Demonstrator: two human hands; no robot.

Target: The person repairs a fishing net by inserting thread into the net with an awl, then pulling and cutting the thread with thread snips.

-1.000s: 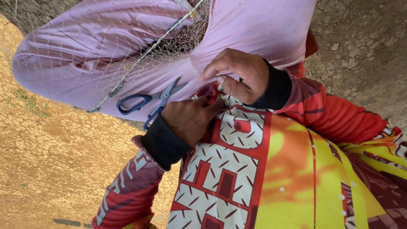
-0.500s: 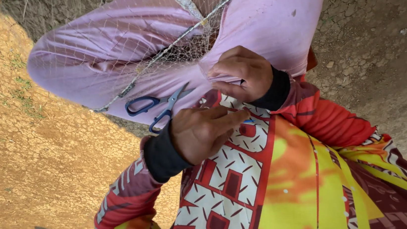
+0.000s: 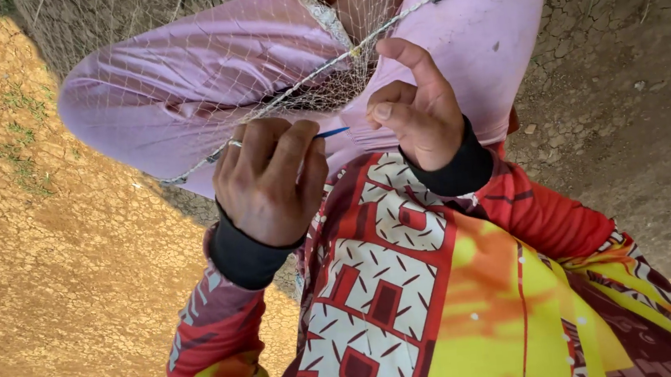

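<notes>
A fine mesh net (image 3: 177, 81) with a weighted edge cord (image 3: 324, 67) lies over my lap, which is covered in pink cloth (image 3: 155, 107). My left hand (image 3: 269, 182) is curled on the lap just below the cord. It is closed over a blue-handled pair of scissors, of which only a thin blue tip (image 3: 334, 132) shows. My right hand (image 3: 418, 111) is beside it, thumb and bent fingers pinched on the net mesh below the cord, index finger raised. Both wrists wear black cuffs under red, white and yellow patterned sleeves.
Cracked dry orange earth (image 3: 48, 265) lies to the left with a few grass tufts (image 3: 17, 162). Shaded grey cracked ground (image 3: 639, 102) is on the right. More net hangs over the ground at the top left.
The blue scissors lay in plain sight on the pink cloth; my left hand has moved up over them and closed. My right hand has lifted toward the cord and raised its index finger.
</notes>
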